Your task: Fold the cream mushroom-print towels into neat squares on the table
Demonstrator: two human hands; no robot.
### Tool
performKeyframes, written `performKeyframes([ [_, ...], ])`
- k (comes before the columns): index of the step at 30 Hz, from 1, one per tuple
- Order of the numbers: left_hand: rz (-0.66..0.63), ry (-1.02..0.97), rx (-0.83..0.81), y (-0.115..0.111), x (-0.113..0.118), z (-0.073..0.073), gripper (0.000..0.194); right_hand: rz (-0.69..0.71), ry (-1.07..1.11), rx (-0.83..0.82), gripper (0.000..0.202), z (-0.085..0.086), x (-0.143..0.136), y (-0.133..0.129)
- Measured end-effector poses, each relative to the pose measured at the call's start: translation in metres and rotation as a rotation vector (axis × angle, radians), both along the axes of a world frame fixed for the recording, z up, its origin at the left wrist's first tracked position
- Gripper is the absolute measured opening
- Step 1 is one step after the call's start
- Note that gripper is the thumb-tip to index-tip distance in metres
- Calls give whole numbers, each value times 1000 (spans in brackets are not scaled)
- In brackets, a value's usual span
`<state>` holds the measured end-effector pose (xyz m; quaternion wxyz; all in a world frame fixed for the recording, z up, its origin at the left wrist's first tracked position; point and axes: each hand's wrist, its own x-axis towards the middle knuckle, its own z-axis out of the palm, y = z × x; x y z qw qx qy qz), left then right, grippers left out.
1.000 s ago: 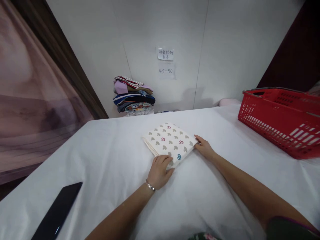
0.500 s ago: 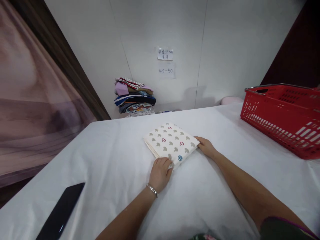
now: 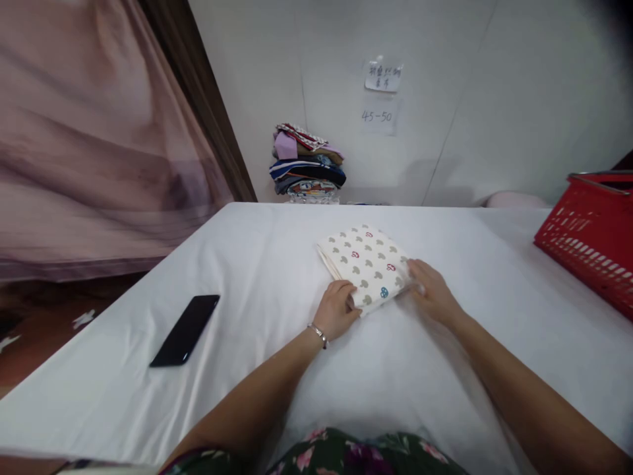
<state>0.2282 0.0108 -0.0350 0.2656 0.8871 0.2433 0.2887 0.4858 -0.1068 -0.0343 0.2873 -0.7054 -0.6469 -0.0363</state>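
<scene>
A folded cream cloth printed with grey, red and blue mushrooms lies on the white-covered table. My left hand, with a bracelet at the wrist, is closed on its near left corner, thumb below and fingers on top. At the right corner, my right hand pinches the edge between thumb and fingers; it is slightly blurred. Layered folds show along the cloth's left side.
A black phone lies at left on the white tablecloth. To the right stands a red plastic basket. Stacked folded fabrics rise behind the table's far edge, against the wall. A pink curtain hangs at left.
The view has shifted, so the scene sits further right and more of the phone shows. My right hand has moved nearer along the cloth's right edge; my left hand stays at the near corner.
</scene>
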Motion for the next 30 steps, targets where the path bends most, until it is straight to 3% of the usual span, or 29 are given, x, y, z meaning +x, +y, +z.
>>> performKeyframes([
  [5, 104, 31, -127, -4, -3, 2, 40, 286, -141, -60, 53, 17, -66, 5],
  [10, 168, 62, -197, -4, -7, -1, 27, 360, -159, -79, 47, 26, -103, 23],
  [15, 88, 141, -173, -2, -9, -5, 2, 297, -107, -3, 30, 13, -106, 30],
  [20, 60, 225, -60, -4, -10, -4, 11, 282, -30, 160, 29, -9, -98, 25],
  [24, 63, 304, -54, -10, -9, -1, 16, 241, 13, 240, 32, -15, -98, 22],
  [30, 153, 269, -106, -18, -5, -3, 15, 347, -104, 147, 33, -10, -97, 21],
])
